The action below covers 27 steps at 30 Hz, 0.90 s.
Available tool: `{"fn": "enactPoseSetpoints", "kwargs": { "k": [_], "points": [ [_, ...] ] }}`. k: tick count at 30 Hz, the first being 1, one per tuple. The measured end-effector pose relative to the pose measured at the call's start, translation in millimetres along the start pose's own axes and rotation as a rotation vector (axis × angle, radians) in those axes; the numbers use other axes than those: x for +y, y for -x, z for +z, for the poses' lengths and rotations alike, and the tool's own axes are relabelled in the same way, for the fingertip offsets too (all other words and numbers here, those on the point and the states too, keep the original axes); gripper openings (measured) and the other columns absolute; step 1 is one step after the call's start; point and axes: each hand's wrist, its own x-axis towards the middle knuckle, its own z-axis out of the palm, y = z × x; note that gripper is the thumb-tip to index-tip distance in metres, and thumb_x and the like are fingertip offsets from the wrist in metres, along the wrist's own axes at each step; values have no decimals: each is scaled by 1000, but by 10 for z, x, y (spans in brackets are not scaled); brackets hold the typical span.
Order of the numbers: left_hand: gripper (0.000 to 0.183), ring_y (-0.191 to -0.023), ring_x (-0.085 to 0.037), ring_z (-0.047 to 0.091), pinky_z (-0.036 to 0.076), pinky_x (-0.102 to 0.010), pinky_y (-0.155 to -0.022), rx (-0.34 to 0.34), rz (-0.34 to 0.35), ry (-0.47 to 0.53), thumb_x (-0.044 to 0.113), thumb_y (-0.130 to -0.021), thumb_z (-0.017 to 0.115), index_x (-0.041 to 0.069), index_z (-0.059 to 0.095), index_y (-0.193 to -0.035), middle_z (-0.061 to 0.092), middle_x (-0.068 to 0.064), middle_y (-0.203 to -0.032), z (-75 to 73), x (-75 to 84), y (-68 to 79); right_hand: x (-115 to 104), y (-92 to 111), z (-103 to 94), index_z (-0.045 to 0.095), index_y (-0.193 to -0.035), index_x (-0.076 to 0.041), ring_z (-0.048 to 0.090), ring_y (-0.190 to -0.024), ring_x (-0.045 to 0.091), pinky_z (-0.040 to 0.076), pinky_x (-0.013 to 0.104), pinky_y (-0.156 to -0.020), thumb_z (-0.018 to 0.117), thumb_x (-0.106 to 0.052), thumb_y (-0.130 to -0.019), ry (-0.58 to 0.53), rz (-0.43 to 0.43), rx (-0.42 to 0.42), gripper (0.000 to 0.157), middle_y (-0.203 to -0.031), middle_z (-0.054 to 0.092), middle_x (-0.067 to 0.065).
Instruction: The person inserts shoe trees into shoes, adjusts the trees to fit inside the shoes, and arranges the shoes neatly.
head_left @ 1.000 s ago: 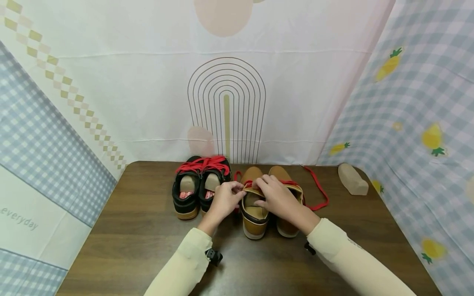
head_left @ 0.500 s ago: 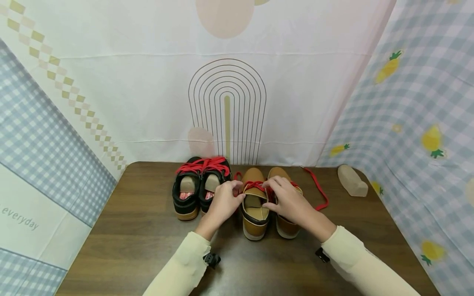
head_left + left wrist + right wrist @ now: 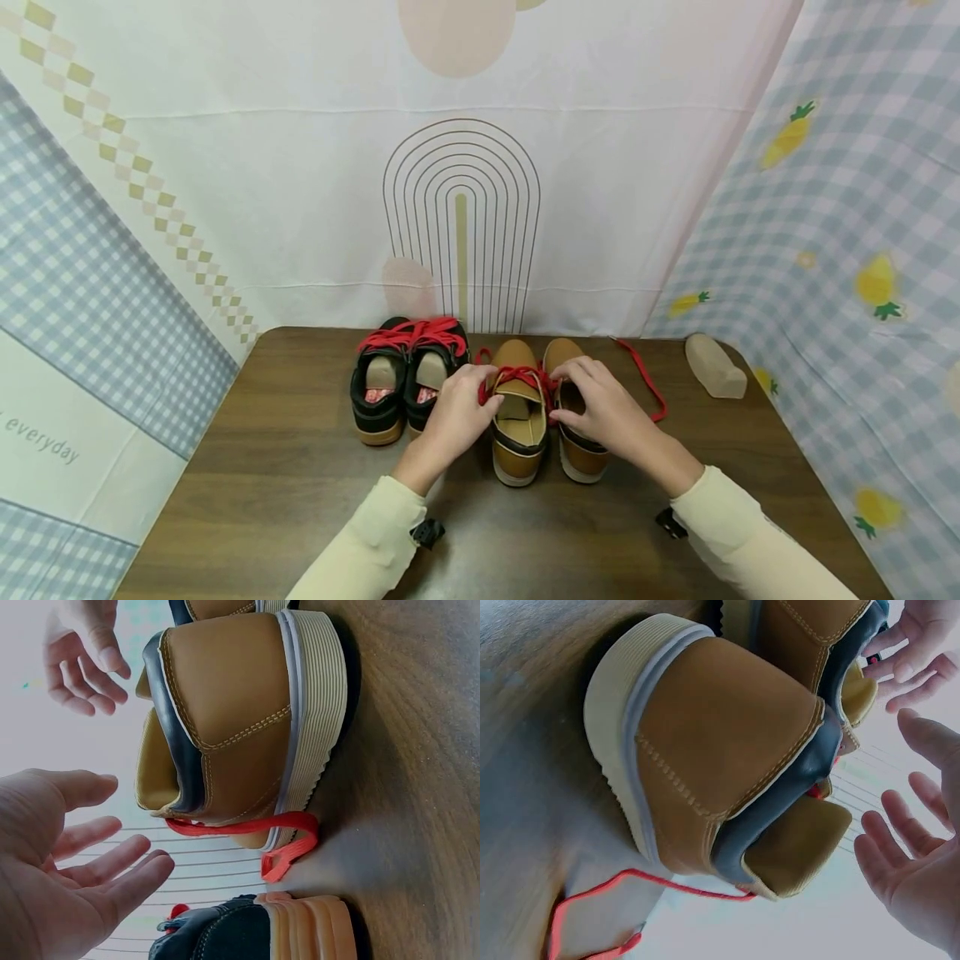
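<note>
Two tan shoes stand side by side with their heels toward me, the left tan shoe [image 3: 517, 462] and the right tan shoe [image 3: 583, 464]. Red laces [image 3: 517, 375] cross the left shoe's front; whether they are tied is unclear. Beside that shoe's left edge is my left hand [image 3: 456, 410], its fingers relaxed and apart in the left wrist view. My right hand [image 3: 603, 410] hovers over the right tan shoe and partly hides it. Both hands hold nothing, and the right wrist view shows a gap between the right fingers [image 3: 907, 825] and the shoe.
A pair of black shoes [image 3: 375, 429] with red laces stands to the left, beige inserts inside. One loose red lace [image 3: 645, 375] trails on the wooden table [image 3: 300, 483] at the right. Near the back right corner lies a beige shoe insert [image 3: 712, 367]. Fabric hangs behind.
My right hand has drawn back rightward from the left tan shoe to above the right one. The left hand's fingers have loosened and parted from the shoe's edge, uncovering the red laces.
</note>
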Motion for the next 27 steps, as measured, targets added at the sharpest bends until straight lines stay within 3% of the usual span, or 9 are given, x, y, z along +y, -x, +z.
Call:
{"fn": "enactPoseSetpoints", "kwargs": {
  "k": [8, 19, 27],
  "points": [
    [43, -113, -29, 68, 57, -45, -94, 5, 52, -28, 19, -94, 78, 6, 67, -133, 66, -12, -130, -22, 123, 28, 105, 65, -42, 64, -121, -8, 58, -116, 29, 50, 47, -100, 94, -21, -76, 1, -35, 55, 55, -122, 63, 7],
    [46, -124, -28, 64, 55, -44, -101, -25, 100, 25, 20, -94, 77, 8, 65, -136, 65, -10, -134, 11, 306, 28, 267, 199, -117, 62, -122, -6, 58, -116, 26, 50, 45, -95, 94, -18, -75, 8, -46, 117, 58, -123, 62, 8],
    [47, -125, -27, 63, 53, -43, -103, -31, 127, 81, 21, -92, 79, 9, 64, -135, 66, -11, -135, 67, 433, -46, 459, 326, -195, 61, -123, -3, 56, -123, 34, 44, 54, -102, 93, -13, -76, 16, -7, 178, 59, -128, 61, 15]
  ]
}}
